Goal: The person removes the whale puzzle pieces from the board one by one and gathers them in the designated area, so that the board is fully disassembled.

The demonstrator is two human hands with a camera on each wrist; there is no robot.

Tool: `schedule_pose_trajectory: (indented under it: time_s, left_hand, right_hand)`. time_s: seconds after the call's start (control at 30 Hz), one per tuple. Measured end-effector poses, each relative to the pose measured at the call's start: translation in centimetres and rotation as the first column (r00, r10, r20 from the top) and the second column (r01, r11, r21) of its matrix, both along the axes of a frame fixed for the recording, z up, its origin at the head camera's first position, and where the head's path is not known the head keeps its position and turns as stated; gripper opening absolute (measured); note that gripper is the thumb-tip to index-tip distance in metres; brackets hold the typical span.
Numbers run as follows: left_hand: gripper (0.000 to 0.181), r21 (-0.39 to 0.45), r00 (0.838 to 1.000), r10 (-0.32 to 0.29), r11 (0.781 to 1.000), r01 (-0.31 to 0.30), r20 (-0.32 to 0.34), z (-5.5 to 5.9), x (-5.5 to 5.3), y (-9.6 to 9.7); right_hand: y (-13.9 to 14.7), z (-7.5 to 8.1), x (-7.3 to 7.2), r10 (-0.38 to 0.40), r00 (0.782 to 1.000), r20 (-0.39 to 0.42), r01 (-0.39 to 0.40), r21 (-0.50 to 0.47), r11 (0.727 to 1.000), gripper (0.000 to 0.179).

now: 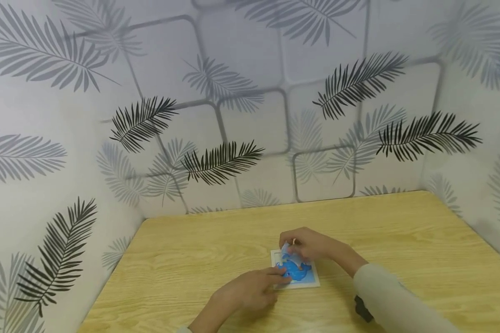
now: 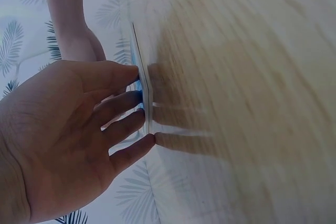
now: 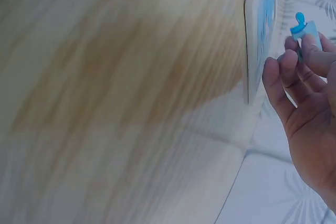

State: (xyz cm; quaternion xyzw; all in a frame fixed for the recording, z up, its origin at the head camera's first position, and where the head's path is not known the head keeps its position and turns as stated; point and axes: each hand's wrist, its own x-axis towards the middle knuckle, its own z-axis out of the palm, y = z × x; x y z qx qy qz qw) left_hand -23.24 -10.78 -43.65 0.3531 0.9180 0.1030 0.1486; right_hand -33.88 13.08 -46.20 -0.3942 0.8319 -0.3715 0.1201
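- We see the right hand [image 1: 310,244] pinching a blue jigsaw piece [image 3: 314,29] just above the jigsaw board [image 1: 317,276], mid-counter, well apart from the far edge; the left hand [image 1: 250,289] rests nearly straight fingers on it.
- We judge a slack pinch could drop the piece; uneven left-hand pressure could skew the board.
- Around our wood-grain counter [image 1: 191,259] stand leaf-print walls [image 1: 254,125].

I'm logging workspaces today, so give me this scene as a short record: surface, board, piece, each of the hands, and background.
Surface: wood-grain table
Board: on the table, white-rimmed, showing a blue sea-animal picture
Piece: light blue with a rounded knob, held off the board
Left hand: fingers touching the board at its left side
Right hand: pinching the piece
Background: wall with a leaf print
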Motion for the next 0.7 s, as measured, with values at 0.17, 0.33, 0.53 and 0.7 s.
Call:
schedule_pose_trajectory:
  time_s: [0.17,0.33,0.53,0.7]
  left_hand:
    - [0.048,-0.005,1.000,0.002,1.000,-0.002,-0.003,-0.2,0.1,0.0]
    - [0.049,0.002,1.000,0.017,1.000,-0.017,0.004,-0.4,0.2,0.0]
    - [0.050,0.012,0.999,0.034,0.999,-0.034,0.009,-0.5,0.1,0.0]
    - [0.050,0.024,0.999,0.039,0.999,-0.040,0.019,-0.5,0.1,0.0]
  right_hand:
    - [2.0,0.3,0.3,-0.006,0.999,0.041,0.008,-0.050,0.999,0.025]
    - [4.4,0.2,0.4,-0.081,0.996,0.043,0.082,-0.039,0.996,0.022]
    - [7.1,0.4,0.4,-0.133,0.991,0.021,0.133,-0.032,0.991,0.008]
    - [8.6,0.2,0.5,-0.133,0.990,0.042,0.133,0.001,0.991,0.010]
